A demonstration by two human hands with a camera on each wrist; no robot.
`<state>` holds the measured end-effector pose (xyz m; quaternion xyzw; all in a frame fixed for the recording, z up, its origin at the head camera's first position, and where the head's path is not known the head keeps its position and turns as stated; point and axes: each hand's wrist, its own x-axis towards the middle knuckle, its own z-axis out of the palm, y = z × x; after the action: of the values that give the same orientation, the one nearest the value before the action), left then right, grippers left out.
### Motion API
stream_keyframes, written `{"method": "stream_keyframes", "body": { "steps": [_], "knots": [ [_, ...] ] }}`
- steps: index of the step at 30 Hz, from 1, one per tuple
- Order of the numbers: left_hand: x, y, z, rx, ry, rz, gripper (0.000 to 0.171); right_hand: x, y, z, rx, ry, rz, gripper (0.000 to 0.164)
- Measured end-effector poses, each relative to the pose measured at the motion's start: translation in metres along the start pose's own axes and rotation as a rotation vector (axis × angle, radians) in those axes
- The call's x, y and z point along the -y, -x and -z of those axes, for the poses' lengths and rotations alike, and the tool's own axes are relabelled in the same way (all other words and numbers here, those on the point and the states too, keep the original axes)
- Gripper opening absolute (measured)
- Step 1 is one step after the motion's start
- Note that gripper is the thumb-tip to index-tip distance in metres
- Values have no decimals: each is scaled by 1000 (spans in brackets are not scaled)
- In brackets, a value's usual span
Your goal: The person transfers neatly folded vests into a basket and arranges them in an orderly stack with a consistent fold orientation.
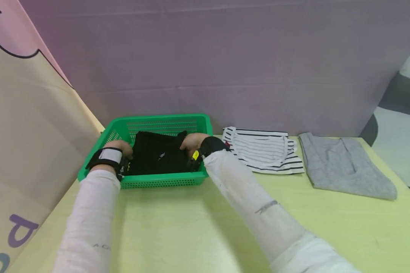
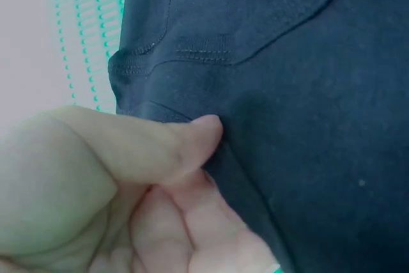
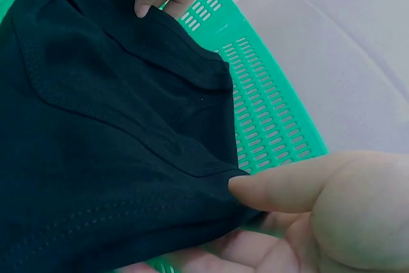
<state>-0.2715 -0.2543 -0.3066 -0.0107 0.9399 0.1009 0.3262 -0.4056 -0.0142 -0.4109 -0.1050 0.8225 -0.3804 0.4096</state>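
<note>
The left hand (image 1: pixel 120 148) pinches the left edge of a folded black cotton garment (image 1: pixel 158 156) between thumb and curled fingers (image 2: pixel 192 212), and the right hand (image 1: pixel 193 143) pinches its right edge the same way, thumb on top and fingers tucked under. The garment lies inside a green perforated plastic basket (image 1: pixel 164 181) at the back left of the pale yellow-green table (image 1: pixel 198 227). Just beside the basket to the right lies a folded black-and-white striped top (image 1: pixel 263 151), then a folded grey garment (image 1: pixel 345 167), with a mauve wall panel (image 1: pixel 225 64) behind.
</note>
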Motion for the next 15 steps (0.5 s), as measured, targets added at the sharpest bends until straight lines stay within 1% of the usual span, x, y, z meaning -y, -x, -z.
{"method": "stream_keyframes", "body": {
  "steps": [3, 4, 6, 7, 9, 12, 14, 15],
  "knots": [
    [0, -1, 1, 58, -6, 1, 32, 22, 61, -14, 17, -95, -27, 65],
    [0, 0, 2, 82, -7, -4, 30, 27, 75, -18, 10, -104, -29, 66],
    [1, 0, 2, 117, -3, -1, 29, 38, 101, -26, -11, -149, -59, 64],
    [1, 0, 3, 115, 9, 11, 29, 41, 108, -28, -14, -161, -62, 63],
    [1, 1, 2, 108, 17, 27, 29, 46, 122, -30, -21, -151, -53, 61],
    [0, 4, 2, 76, -11, 39, 36, 52, 139, -33, -31, -103, -29, 57],
    [0, 6, 2, 59, -18, 44, 40, 52, 139, -32, -38, -57, -11, 53],
    [-1, 7, 2, 51, -12, 51, 42, 53, 142, -33, -41, -49, -7, 51]
  ]
}}
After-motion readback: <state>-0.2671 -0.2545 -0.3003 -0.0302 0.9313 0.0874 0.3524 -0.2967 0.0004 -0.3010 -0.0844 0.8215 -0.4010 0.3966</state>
